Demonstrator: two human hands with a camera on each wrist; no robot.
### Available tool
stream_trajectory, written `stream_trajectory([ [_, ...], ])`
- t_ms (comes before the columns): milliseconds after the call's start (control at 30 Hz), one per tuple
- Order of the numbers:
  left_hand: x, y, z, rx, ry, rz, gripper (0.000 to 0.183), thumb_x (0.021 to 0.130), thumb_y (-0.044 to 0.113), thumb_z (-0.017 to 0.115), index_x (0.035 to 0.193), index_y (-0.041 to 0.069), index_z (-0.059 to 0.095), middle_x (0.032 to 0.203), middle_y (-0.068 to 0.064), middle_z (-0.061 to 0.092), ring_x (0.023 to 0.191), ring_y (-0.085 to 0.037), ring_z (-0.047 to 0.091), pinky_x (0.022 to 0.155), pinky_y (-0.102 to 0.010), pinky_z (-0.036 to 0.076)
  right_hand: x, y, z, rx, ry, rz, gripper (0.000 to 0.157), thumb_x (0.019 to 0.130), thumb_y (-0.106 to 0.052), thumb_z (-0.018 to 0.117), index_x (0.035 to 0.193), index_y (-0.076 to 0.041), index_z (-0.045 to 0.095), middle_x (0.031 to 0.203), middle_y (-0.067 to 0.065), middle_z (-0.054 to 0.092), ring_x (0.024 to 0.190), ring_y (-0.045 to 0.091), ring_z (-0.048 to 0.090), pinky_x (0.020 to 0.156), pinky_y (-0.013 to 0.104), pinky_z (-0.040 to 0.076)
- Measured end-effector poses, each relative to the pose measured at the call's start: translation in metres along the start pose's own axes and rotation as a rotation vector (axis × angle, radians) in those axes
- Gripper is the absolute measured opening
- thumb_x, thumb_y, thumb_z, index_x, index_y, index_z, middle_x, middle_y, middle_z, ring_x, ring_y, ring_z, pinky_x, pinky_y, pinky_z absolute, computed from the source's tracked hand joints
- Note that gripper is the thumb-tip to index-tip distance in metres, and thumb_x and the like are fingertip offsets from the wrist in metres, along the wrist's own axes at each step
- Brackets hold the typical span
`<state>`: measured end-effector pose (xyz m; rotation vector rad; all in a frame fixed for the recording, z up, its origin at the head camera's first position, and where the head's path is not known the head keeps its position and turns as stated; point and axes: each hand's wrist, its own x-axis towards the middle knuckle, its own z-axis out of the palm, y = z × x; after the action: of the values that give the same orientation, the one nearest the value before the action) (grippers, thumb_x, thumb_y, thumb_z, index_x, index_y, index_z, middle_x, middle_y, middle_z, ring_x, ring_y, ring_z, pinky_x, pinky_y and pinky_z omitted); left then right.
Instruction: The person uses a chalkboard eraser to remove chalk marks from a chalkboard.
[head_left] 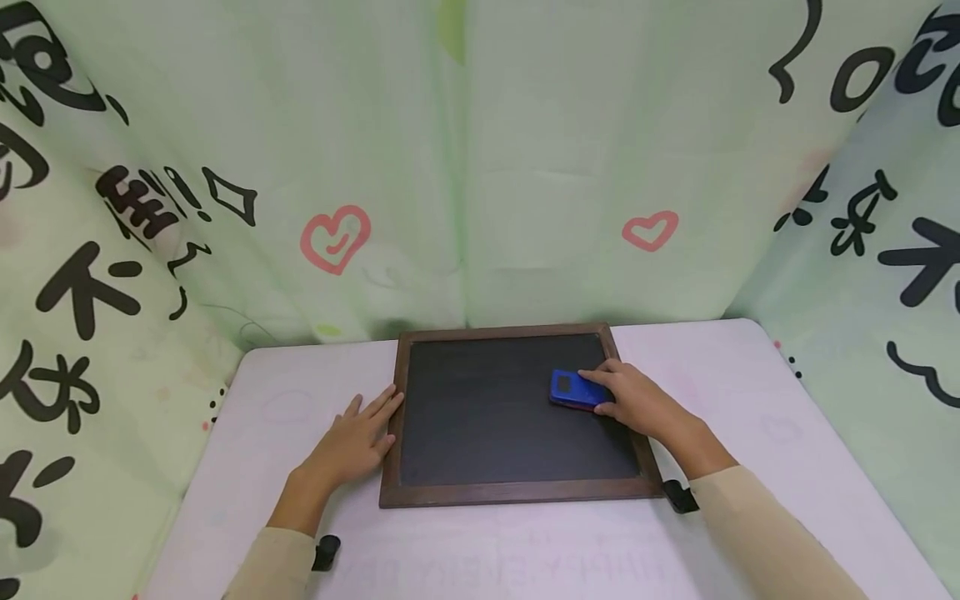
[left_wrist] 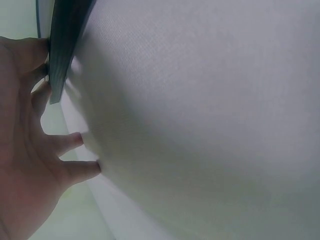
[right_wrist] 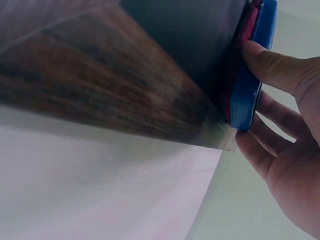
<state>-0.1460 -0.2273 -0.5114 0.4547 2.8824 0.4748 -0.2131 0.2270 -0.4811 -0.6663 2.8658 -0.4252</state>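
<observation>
A small blackboard (head_left: 510, 433) in a brown wooden frame (head_left: 517, 494) lies on the white table. My right hand (head_left: 637, 400) grips a blue board eraser (head_left: 573, 388) over the right part of the dark surface. In the right wrist view, the thumb presses one side of the eraser (right_wrist: 245, 107), whose red underside faces the board, and the fingers are at its other side. My left hand (head_left: 352, 442) touches the left edge of the frame with its fingers spread. Seen from the left wrist, some fingertips meet the frame (left_wrist: 65, 50) and two others rest at the table.
The white table (head_left: 487, 550) extends around the board. Behind and at both sides hangs a pale green curtain (head_left: 540, 167) with black lettering and pink hearts. A black wrist device (head_left: 679, 497) shows by the right sleeve, another (head_left: 326, 553) by the left.
</observation>
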Motion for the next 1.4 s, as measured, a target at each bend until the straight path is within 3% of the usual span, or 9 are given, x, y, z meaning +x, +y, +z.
stream_trajectory([
  [333,0.001,-0.002,0.002,-0.007,0.002,0.002,0.064,0.107,0.028,0.054,0.165,0.017,0.029,0.173,-0.005,0.022,0.148,-0.063,0.024,0.106,-0.084,0.029,-0.003,0.003,-0.009,0.052,0.016,-0.018,0.062,0.090,-0.015,0.081,0.147,-0.004,0.057,0.136,0.026,0.057,0.127,0.047,0.055,0.103,0.060,0.051],
  [700,0.001,-0.002,0.003,0.004,0.008,-0.004,0.064,0.107,0.028,0.054,0.165,0.018,0.029,0.173,-0.004,0.023,0.149,-0.062,0.024,0.106,-0.083,0.029,-0.019,0.023,-0.046,0.088,0.116,-0.005,0.066,0.091,-0.015,0.081,0.148,-0.001,0.052,0.133,0.029,0.056,0.117,0.047,0.060,0.092,0.060,0.057],
  [1033,0.000,-0.003,0.005,-0.001,0.003,-0.008,0.064,0.107,0.028,0.053,0.165,0.019,0.028,0.173,-0.003,0.021,0.149,-0.061,0.023,0.106,-0.084,0.028,-0.032,0.053,-0.063,0.100,0.174,0.196,0.070,0.096,-0.022,0.075,0.149,0.008,0.043,0.137,0.038,0.045,0.119,0.056,0.050,0.094,0.070,0.050],
  [1400,0.000,-0.002,0.004,-0.011,0.002,-0.020,0.064,0.107,0.028,0.054,0.165,0.020,0.028,0.173,-0.003,0.021,0.149,-0.062,0.023,0.107,-0.084,0.027,-0.051,0.084,-0.035,0.151,0.249,0.399,0.074,0.097,-0.027,0.072,0.144,0.019,0.039,0.129,0.046,0.045,0.113,0.057,0.050,0.090,0.070,0.047],
])
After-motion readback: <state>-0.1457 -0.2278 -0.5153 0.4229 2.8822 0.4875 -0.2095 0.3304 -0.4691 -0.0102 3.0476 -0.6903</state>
